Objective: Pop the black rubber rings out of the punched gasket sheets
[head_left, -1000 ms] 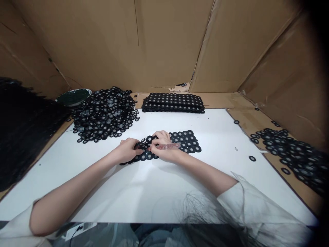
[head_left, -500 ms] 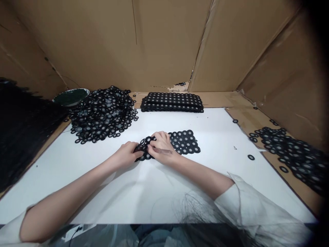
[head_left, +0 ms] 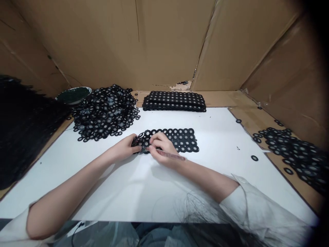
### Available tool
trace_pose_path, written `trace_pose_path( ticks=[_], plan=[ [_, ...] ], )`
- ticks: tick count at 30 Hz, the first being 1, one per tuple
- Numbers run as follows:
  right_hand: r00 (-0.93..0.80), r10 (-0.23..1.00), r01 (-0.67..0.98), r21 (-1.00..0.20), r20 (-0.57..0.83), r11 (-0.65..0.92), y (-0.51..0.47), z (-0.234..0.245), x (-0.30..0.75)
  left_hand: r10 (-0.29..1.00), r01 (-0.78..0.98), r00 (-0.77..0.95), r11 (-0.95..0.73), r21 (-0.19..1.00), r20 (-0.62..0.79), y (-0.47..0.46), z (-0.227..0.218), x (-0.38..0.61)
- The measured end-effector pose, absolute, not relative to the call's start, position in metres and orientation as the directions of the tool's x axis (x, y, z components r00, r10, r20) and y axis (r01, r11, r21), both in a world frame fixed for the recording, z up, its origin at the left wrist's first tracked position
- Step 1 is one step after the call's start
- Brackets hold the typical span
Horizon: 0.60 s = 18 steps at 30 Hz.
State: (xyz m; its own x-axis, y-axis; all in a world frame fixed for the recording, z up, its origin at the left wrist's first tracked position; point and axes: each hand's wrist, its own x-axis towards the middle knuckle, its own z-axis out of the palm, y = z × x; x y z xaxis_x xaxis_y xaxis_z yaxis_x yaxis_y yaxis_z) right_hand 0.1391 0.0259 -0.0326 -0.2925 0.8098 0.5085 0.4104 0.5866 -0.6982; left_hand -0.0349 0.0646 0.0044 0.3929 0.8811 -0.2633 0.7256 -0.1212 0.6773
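Observation:
A sheet of joined black rings with pale centres (head_left: 181,140) lies on the white tabletop in front of me. My left hand (head_left: 128,147) pinches its left end between thumb and fingers, and that end looks slightly raised and bunched. In my right hand (head_left: 163,151) is a slim reddish-brown tool with lettering (head_left: 173,156), lying across the palm. Its kind is unclear, and its tip is hidden near the fingers. The fingertips of that hand are at the sheet's left part, close beside my left thumb.
At the back left is a heap of loose black rings (head_left: 105,113) beside a bowl with dark green contents (head_left: 74,95). A stack of ring sheets (head_left: 174,101) stands at the back. More loose rings (head_left: 295,151) lie on cardboard at right. Cardboard walls (head_left: 167,44) enclose the table.
My right hand has shifted back from the sheet's top edge, uncovering more rings, and the tool in it shows more. The view has moved slightly.

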Motion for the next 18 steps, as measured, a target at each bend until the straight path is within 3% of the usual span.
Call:
trace_pose_path(
  ticks=[3, 5, 10, 15, 18],
  plan=[
    [-0.297, 0.906, 0.400, -0.821, 0.303, 0.406, 0.030, -0.036, 0.135, 0.873, 0.698, 0.405, -0.104, 0.709, -0.271, 0.063, 0.007, -0.036],
    [-0.289, 0.925, 0.412, -0.840, 0.247, 0.353, 0.032, -0.035, 0.134, 0.888, 0.690, 0.376, -0.078, 0.720, -0.264, 0.063, 0.007, -0.036],
    [-0.315, 0.919, 0.399, -0.846, 0.236, 0.354, 0.032, -0.036, 0.132, 0.910, 0.696, 0.305, -0.012, 0.718, -0.281, 0.058, 0.004, -0.034],
    [-0.354, 0.890, 0.495, -0.750, 0.287, 0.439, 0.037, -0.047, 0.126, 0.912, 0.701, 0.351, -0.107, 0.705, -0.211, 0.046, 0.007, -0.028],
    [-0.335, 0.905, 0.424, -0.816, 0.262, 0.394, 0.037, -0.044, 0.132, 0.900, 0.695, 0.384, -0.135, 0.706, -0.207, 0.046, 0.012, -0.028]
  ],
)
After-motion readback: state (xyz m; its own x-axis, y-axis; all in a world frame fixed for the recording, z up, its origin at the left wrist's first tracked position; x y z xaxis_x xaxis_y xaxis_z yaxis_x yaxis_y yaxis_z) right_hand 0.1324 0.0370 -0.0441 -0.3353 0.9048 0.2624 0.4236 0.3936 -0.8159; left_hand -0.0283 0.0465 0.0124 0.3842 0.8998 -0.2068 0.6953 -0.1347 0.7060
